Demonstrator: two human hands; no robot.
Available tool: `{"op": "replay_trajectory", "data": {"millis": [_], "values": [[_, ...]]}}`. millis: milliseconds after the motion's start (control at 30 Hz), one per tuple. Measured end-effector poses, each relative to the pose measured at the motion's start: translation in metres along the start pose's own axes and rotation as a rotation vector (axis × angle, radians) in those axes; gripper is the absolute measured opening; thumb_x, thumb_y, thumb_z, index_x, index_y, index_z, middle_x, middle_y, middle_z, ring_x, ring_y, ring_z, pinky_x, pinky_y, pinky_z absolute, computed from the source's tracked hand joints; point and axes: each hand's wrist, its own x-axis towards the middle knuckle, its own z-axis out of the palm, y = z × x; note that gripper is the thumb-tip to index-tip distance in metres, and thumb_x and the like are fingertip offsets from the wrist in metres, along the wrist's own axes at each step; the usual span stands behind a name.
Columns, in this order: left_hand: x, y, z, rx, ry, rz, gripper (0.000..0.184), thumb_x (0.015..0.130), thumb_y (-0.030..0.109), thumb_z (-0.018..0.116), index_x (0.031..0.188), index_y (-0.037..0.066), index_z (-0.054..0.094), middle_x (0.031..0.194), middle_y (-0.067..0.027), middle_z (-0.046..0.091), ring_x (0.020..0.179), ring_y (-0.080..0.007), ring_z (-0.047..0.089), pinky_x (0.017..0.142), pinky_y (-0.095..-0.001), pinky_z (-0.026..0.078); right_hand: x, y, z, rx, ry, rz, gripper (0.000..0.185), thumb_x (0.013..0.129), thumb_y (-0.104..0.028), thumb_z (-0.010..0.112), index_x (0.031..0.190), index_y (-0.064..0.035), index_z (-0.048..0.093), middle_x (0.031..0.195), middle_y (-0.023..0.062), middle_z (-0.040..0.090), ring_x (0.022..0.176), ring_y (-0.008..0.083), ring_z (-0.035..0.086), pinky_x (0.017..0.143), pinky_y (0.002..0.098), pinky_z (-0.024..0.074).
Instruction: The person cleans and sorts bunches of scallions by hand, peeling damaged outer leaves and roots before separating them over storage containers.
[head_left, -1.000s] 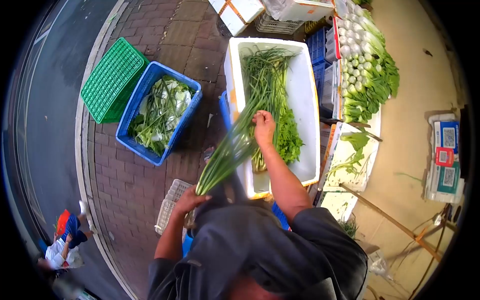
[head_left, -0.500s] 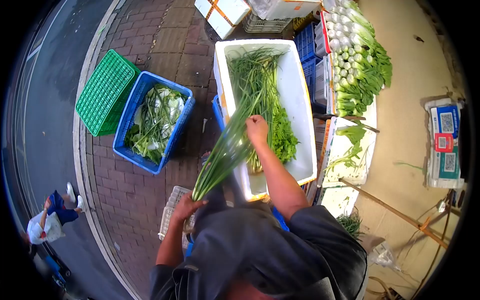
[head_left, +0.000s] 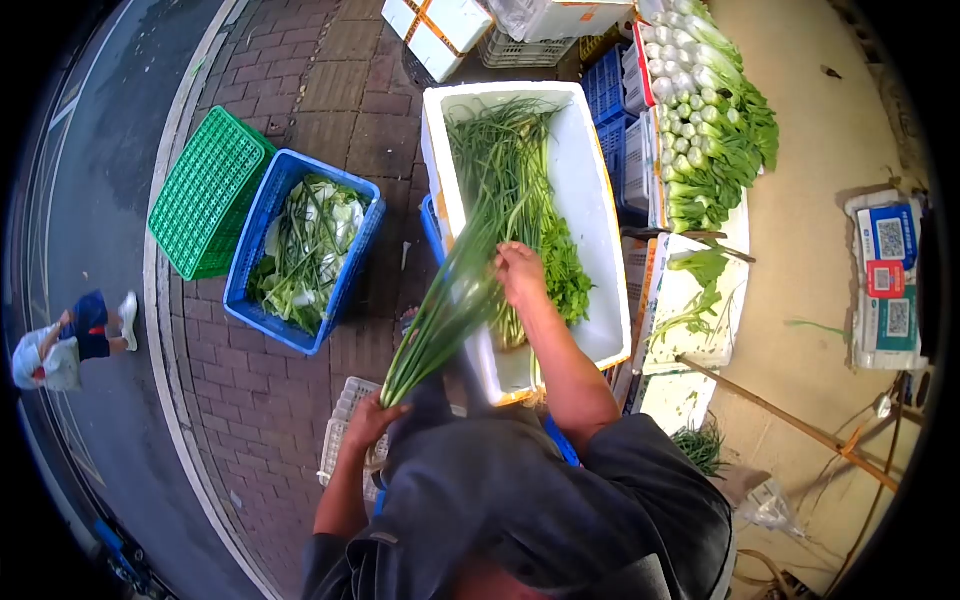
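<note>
the left hand (head_left: 369,420) is closed round the base of the long green stalks (head_left: 432,325), which fan up and across to the right hand (head_left: 520,272), its fingers curled in beside their leaves.

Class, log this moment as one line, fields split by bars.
left hand: grips green bunch | right hand: at its leaves | foam box: holds greens

On your left: green crate (head_left: 208,190), person (head_left: 62,350) in blue shorts out on the road (head_left: 130,190) (head lost at the dark edge). Your right: white-stemmed greens (head_left: 715,140), QR-code signs (head_left: 888,275).
</note>
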Motion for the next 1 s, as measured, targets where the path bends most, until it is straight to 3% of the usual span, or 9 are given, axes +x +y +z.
{"op": "replay_trajectory", "data": {"millis": [400, 433, 533, 633, 733, 800, 867, 933, 1000], "values": [[0.01, -0.019, -0.006, 0.253, 0.063, 0.077, 0.04, 0.079, 0.026, 0.079, 0.103, -0.003, 0.066, 0.075, -0.0092, 0.064, 0.071, -0.0139, 0.056, 0.068, -0.0345, 0.049, 0.087, -0.022, -0.016, -0.676, 0.157, -0.361, 0.016, 0.09, -0.019, 0.065, 0.089, -0.0037, 0.069, 0.065, 0.0026, 0.06, 0.052, 0.0134, 0.052, 0.053, 0.03, 0.0447], [0.01, -0.02, -0.006, 0.244, 0.065, 0.084, 0.04, 0.079, 0.026, 0.079, 0.103, -0.002, 0.066, 0.075, -0.0092, 0.065, 0.071, -0.0142, 0.057, 0.068, -0.0349, 0.049, 0.093, -0.028, -0.013, -0.842, 0.206, -0.44, 0.023, 0.087, -0.022, 0.067, 0.079, -0.0012, 0.071, 0.062, 0.0067, 0.061, 0.053, 0.0155, 0.055, 0.053, 0.0333, 0.0466], [0.01, -0.018, -0.006, 0.24, 0.078, 0.099, 0.038, 0.078, 0.025, 0.079, 0.103, -0.001, 0.066, 0.076, -0.0093, 0.066, 0.071, -0.0149, 0.058, 0.069, -0.0359, 0.049, 0.125, -0.02, -0.012, -1.127, 0.25, -0.453, 0.035, 0.082, -0.035, 0.065, 0.084, -0.0008, 0.073, 0.081, 0.0226, 0.07, 0.08, 0.0388, 0.069, 0.073, 0.0463, 0.0531], [0.008, -0.019, -0.005, 0.203, 0.088, 0.11, 0.037, 0.078, 0.025, 0.079, 0.102, 0.0, 0.067, 0.077, -0.01, 0.068, 0.072, -0.0157, 0.059, 0.07, -0.0366, 0.05, 0.142, -0.007, -0.01, -1.11, 0.098, -0.292, 0.04, 0.079, -0.04, 0.064, 0.081, -0.0006, 0.073, 0.089, 0.0229, 0.07, 0.085, 0.0432, 0.066, 0.079, 0.0489, 0.052], [0.009, -0.014, -0.009, 0.286, 0.071, 0.092, 0.037, 0.079, 0.025, 0.079, 0.103, -0.001, 0.067, 0.077, -0.0101, 0.067, 0.072, -0.0156, 0.059, 0.07, -0.0363, 0.05, 0.143, -0.009, -0.011, -1.363, 0.06, -0.355, 0.039, 0.08, -0.038, 0.065, 0.081, -0.0004, 0.072, 0.091, 0.0231, 0.069, 0.086, 0.0425, 0.066, 0.079, 0.0472, 0.0522], [0.01, -0.016, -0.011, 0.253, 0.034, 0.05, 0.037, 0.081, 0.019, 0.077, 0.111, 0.0, 0.066, 0.086, -0.0049, 0.068, 0.079, -0.0111, 0.057, 0.073, -0.0322, 0.049, 0.19, 0.017, -0.044, -1.144, 0.009, -0.414, 0.023, 0.083, -0.021, 0.066, 0.081, 0.0016, 0.069, 0.077, 0.0158, 0.067, 0.062, 0.0285, 0.059, 0.057, 0.041, 0.0478], [0.009, -0.017, -0.013, 0.212, 0.021, 0.023, 0.036, 0.084, 0.016, 0.076, 0.114, 0.0, 0.065, 0.091, -0.0017, 0.068, 0.082, -0.0084, 0.055, 0.075, -0.0297, 0.048, 0.185, 0.013, -0.047, -0.853, -0.013, -0.31, 0.013, 0.086, -0.011, 0.066, 0.084, 0.0013, 0.066, 0.071, 0.0111, 0.064, 0.048, 0.02, 0.051, 0.046, 0.0374, 0.0459], [0.007, -0.017, -0.012, 0.159, 0.028, 0.014, 0.034, 0.085, 0.015, 0.075, 0.114, 0.0, 0.065, 0.091, -0.0005, 0.067, 0.082, -0.0074, 0.054, 0.074, -0.0287, 0.048, 0.116, -0.03, -0.025, -0.494, -0.002, -0.058, 0.008, 0.088, -0.009, 0.064, 0.088, -0.0015, 0.062, 0.072, 0.0092, 0.062, 0.045, 0.0169, 0.045, 0.046, 0.0366, 0.0466], [0.006, -0.017, -0.011, 0.106, 0.022, 0.038, 0.032, 0.086, 0.013, 0.074, 0.114, 0.0, 0.065, 0.091, 0.0006, 0.067, 0.082, -0.0072, 0.054, 0.074, -0.0282, 0.048, 0.108, -0.035, -0.035, -0.388, -0.045, -0.041, 0.006, 0.089, -0.008, 0.063, 0.09, -0.0039, 0.059, 0.071, 0.0076, 0.06, 0.044, 0.015, 0.041, 0.047, 0.0353, 0.0472]]}}
